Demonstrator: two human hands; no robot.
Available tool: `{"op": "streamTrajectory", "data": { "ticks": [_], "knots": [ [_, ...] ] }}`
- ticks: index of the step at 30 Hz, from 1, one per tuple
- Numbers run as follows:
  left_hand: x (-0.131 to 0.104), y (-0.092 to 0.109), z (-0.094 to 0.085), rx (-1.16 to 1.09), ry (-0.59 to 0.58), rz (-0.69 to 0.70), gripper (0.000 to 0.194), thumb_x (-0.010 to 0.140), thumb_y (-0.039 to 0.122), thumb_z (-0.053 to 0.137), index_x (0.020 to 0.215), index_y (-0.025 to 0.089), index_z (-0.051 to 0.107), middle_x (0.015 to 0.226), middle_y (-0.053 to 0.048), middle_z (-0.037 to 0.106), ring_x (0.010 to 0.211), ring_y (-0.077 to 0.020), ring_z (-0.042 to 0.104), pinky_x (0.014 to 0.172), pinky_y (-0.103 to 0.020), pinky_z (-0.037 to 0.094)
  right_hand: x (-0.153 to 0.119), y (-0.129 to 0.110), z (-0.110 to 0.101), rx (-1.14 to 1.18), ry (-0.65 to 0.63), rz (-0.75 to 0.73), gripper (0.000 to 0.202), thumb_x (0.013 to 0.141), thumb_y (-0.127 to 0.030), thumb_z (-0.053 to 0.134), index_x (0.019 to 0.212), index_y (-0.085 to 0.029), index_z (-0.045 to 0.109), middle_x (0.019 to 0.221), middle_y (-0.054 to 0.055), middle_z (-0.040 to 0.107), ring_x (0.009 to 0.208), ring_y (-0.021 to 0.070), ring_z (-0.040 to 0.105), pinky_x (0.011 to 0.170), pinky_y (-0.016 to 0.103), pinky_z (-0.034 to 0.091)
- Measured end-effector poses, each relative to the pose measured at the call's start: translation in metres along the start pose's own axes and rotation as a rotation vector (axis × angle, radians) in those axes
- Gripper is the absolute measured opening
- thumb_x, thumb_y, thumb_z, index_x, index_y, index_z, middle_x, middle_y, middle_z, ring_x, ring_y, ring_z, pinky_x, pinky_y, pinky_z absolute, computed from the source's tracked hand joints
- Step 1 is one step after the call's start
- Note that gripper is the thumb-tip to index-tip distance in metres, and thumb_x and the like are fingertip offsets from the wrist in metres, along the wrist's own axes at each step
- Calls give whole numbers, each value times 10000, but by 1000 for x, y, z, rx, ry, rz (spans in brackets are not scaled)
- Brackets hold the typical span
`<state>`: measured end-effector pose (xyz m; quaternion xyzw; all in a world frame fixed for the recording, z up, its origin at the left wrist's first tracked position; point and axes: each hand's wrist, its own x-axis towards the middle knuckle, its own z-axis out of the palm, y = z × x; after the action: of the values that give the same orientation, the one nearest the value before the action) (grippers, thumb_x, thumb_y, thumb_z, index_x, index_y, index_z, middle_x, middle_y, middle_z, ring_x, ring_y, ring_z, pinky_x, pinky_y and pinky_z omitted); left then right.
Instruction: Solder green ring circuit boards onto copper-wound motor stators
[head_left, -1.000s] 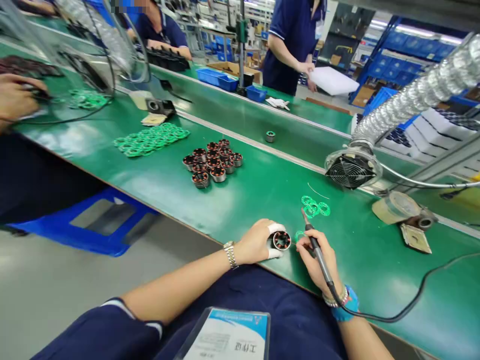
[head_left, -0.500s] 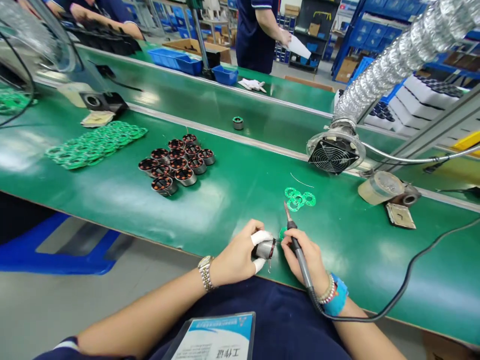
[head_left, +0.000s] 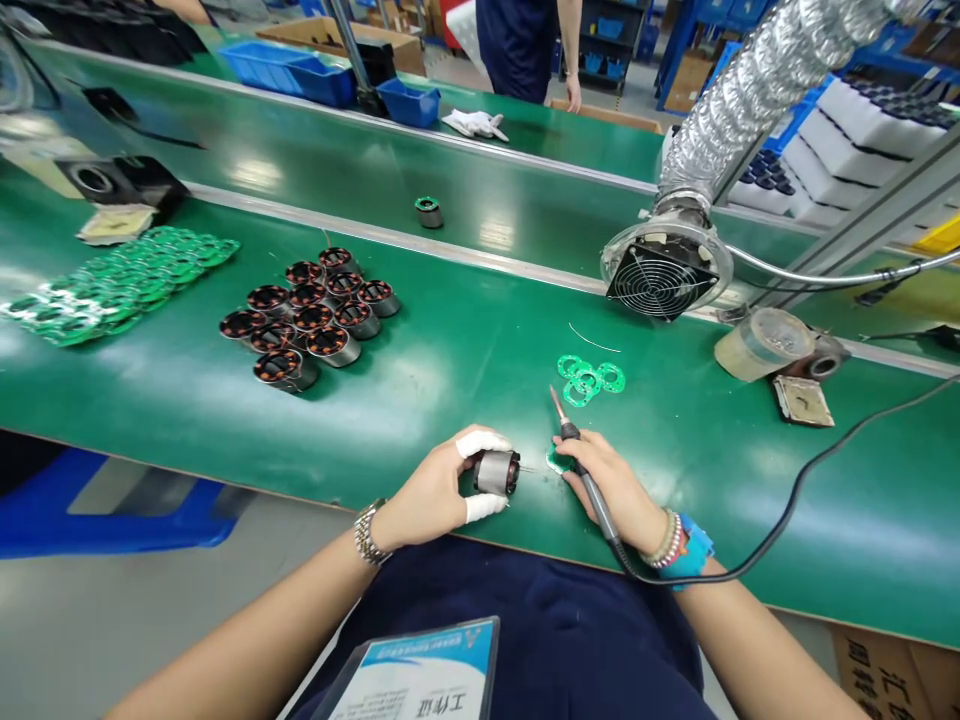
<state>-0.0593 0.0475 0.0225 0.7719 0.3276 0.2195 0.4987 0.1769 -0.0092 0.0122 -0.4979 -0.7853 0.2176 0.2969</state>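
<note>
My left hand [head_left: 429,495], white covers on thumb and finger, grips a motor stator [head_left: 493,473] lying on its side. Its copper-wound end faces right, with thin wires sticking out. In my right hand [head_left: 628,500] a soldering iron [head_left: 596,498] points up and away from me. The fingertips of that same hand also pinch a green ring-shaped circuit board [head_left: 556,459], a short gap from the wires. Beyond the iron's tip lie several loose ring boards [head_left: 581,387] and a thin strand of solder wire [head_left: 592,338].
Several stators [head_left: 334,345] stand left of centre, beside a sheet of green boards [head_left: 135,280]. A fan [head_left: 660,285] on a foil duct hangs at the back right. Near it are a plastic tub [head_left: 761,345] and a sponge tray [head_left: 802,402]. The iron's cable [head_left: 795,530] runs right.
The view has shifted somewhat. My hands have moved a little apart, so the circuit board and stator wires are more separated. The person across the bench has turned.
</note>
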Motion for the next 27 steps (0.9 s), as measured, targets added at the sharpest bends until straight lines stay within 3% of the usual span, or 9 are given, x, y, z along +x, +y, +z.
{"op": "streamTrajectory", "data": {
  "ticks": [5, 9, 14, 19, 23, 27],
  "knots": [
    [1, 0, 1, 67, -4, 29, 389, 705, 198, 656, 1054, 194, 484, 1041, -63, 510, 906, -182, 549, 806, -345, 464, -2, -17, 14, -96, 90, 105, 287, 819, -170, 550, 1098, -175, 483, 903, 92, 571, 855, 222, 515, 739, 361, 492],
    [4, 2, 1, 110, -9, 42, 386, 693, 179, 658, 1042, 190, 494, 1031, -62, 519, 918, -185, 539, 806, -339, 465, -4, -20, 16, -126, 136, 115, 285, 818, -231, 571, 1088, -167, 503, 889, 99, 578, 837, 231, 512, 717, 374, 486],
    [8, 3, 1, 120, 7, 94, 384, 679, 155, 651, 1032, 184, 503, 1031, -68, 526, 928, -190, 541, 819, -340, 463, -12, -16, -1, 25, 254, 40, 165, 839, -134, 527, 976, -206, 585, 781, 43, 620, 714, 164, 555, 656, 291, 476],
    [13, 2, 2, 117, -8, 140, 413, 662, 146, 655, 1048, 187, 514, 1042, -70, 519, 954, -194, 532, 852, -348, 450, -19, -16, -20, 106, 271, 73, 227, 812, -192, 580, 1037, -203, 609, 764, 35, 650, 669, 155, 578, 625, 288, 473],
    [15, 1, 3, 92, -27, 134, 422, 657, 139, 651, 1054, 191, 517, 1047, -72, 519, 958, -199, 528, 850, -356, 453, -18, -20, -22, 132, 303, 166, 130, 802, -188, 556, 899, -208, 640, 740, 28, 655, 658, 149, 589, 622, 285, 474],
    [16, 0, 3, 66, -45, 130, 423, 660, 144, 647, 1059, 193, 514, 1045, -75, 521, 959, -202, 527, 854, -367, 454, -15, -20, -22, 218, 291, 154, 107, 779, -159, 557, 825, -208, 640, 690, 15, 650, 605, 138, 577, 587, 275, 468]
  ]
}}
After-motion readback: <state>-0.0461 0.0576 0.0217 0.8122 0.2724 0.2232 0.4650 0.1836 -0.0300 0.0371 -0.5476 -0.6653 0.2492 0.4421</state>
